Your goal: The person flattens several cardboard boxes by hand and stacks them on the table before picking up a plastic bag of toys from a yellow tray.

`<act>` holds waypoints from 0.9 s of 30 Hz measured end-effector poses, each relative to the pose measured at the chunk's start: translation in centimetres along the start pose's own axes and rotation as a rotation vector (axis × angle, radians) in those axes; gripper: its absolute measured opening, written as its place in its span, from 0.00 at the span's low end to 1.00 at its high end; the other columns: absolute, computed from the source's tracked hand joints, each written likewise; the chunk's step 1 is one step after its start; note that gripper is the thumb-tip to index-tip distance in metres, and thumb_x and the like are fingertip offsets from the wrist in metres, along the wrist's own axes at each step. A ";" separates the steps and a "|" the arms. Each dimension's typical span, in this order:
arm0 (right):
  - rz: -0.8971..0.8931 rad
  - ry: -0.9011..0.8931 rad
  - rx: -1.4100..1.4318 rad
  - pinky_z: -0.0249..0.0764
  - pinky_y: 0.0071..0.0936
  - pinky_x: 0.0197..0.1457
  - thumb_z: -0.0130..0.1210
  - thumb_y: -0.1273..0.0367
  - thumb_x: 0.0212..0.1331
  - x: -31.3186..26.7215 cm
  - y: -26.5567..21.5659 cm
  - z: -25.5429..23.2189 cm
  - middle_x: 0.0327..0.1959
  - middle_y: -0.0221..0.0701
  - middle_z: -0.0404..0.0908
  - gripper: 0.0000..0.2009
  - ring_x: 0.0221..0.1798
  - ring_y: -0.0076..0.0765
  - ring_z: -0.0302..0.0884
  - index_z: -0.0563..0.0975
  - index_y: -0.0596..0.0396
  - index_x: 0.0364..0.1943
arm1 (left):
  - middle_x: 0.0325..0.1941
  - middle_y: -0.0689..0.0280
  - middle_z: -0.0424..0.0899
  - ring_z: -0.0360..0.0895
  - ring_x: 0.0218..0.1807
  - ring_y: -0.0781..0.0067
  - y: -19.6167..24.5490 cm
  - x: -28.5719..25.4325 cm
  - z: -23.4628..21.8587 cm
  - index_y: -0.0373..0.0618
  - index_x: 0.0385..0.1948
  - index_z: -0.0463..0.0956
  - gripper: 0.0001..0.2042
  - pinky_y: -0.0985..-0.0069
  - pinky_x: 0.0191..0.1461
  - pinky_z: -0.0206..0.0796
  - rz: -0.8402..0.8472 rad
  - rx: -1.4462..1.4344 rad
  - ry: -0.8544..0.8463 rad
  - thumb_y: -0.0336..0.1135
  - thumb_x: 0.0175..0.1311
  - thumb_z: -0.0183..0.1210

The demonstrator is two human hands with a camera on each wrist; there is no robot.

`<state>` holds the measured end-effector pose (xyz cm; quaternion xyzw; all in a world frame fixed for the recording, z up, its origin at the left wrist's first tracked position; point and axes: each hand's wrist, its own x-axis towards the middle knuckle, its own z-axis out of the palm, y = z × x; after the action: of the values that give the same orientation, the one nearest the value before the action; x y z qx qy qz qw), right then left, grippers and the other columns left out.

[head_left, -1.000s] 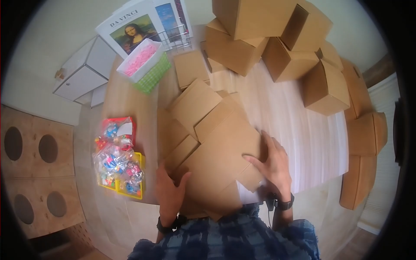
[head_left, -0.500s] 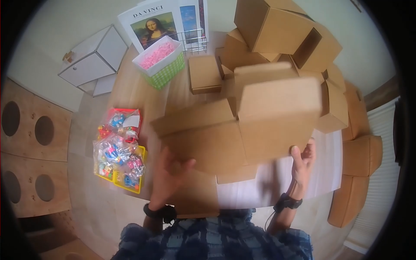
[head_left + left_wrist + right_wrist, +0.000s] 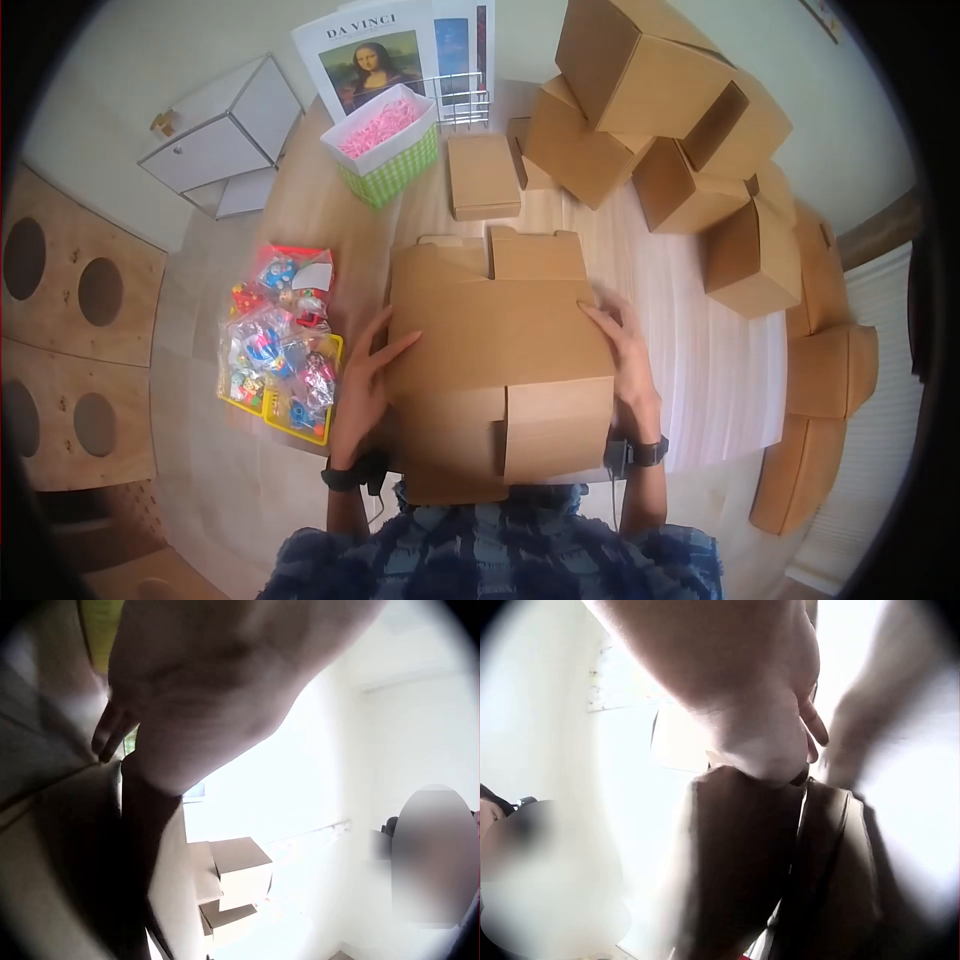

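An unfolded brown cardboard box [image 3: 495,335] lies in front of the person in the head view, its flaps spread toward the far and near sides. My left hand [image 3: 360,395] holds its left edge, thumb over the top face and fingers along the side. At the right edge my right hand [image 3: 630,365] holds it the same way, thumb on top. More flat cardboard [image 3: 455,490] shows beneath it at the table's near edge. In the left wrist view the left hand [image 3: 210,690] sits against the cardboard; the right wrist view shows the right hand [image 3: 742,697] over dark panels.
Folded boxes [image 3: 640,80] are piled at the back right, and a small flat box [image 3: 485,175] lies beyond the cardboard. Bagged toys fill red and yellow trays [image 3: 335,350] on the left. Behind them stand a green checked basket [image 3: 390,175] with pink shreds and a Da Vinci book [image 3: 370,70].
The unfolded box was lifted and tilted up half a second ago, and now lies flatter and turned, nearer the person. Both hands have shifted along its side edges.
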<state>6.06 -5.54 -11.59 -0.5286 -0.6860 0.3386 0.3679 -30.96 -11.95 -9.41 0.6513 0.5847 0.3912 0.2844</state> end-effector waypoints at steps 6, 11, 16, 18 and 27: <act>0.040 -0.085 0.057 0.73 0.30 0.68 0.49 0.82 0.72 -1.5 1.2 -1.6 0.61 0.44 0.80 0.21 0.57 0.40 0.79 0.78 0.60 0.67 | 0.75 0.50 0.72 0.71 0.74 0.46 -1.0 -1.3 0.0 0.43 0.61 0.81 0.18 0.62 0.75 0.66 -0.081 0.027 -0.028 0.21 0.72 0.54; 0.251 0.082 0.062 0.78 0.34 0.62 0.68 0.68 0.65 -1.6 -1.4 0.1 0.57 0.48 0.81 0.29 0.57 0.47 0.83 0.74 0.68 0.67 | 0.61 0.50 0.79 0.78 0.60 0.50 0.9 -1.3 2.0 0.38 0.69 0.71 0.26 0.60 0.63 0.73 -0.389 0.064 0.124 0.35 0.72 0.65; 0.163 0.151 -0.476 0.81 0.37 0.55 0.80 0.61 0.51 -2.0 -3.3 1.8 0.52 0.50 0.83 0.39 0.52 0.46 0.85 0.74 0.69 0.65 | 0.55 0.52 0.82 0.80 0.52 0.57 0.3 -0.9 3.6 0.35 0.68 0.70 0.31 0.64 0.58 0.74 -0.351 0.256 0.183 0.38 0.66 0.71; 0.383 0.079 -0.214 0.81 0.34 0.53 0.80 0.61 0.51 -1.3 -3.4 1.3 0.50 0.47 0.84 0.39 0.51 0.41 0.85 0.75 0.68 0.64 | 0.56 0.53 0.83 0.81 0.54 0.59 -0.4 -0.9 3.9 0.35 0.67 0.70 0.31 0.67 0.60 0.74 -0.345 0.288 0.194 0.36 0.66 0.72; 0.301 0.032 0.609 0.75 0.28 0.66 0.72 0.74 0.62 -2.0 -2.8 0.4 0.59 0.35 0.84 0.31 0.61 0.30 0.80 0.72 0.66 0.67 | 0.61 0.55 0.83 0.81 0.61 0.66 1.3 -0.1 3.2 0.34 0.64 0.69 0.31 0.71 0.63 0.74 -0.420 -0.513 0.163 0.29 0.62 0.75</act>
<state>4.74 -8.09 -9.68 -0.4949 -0.4618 0.5701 0.4656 -27.58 -12.01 -10.00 0.3907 0.6092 0.5092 0.4658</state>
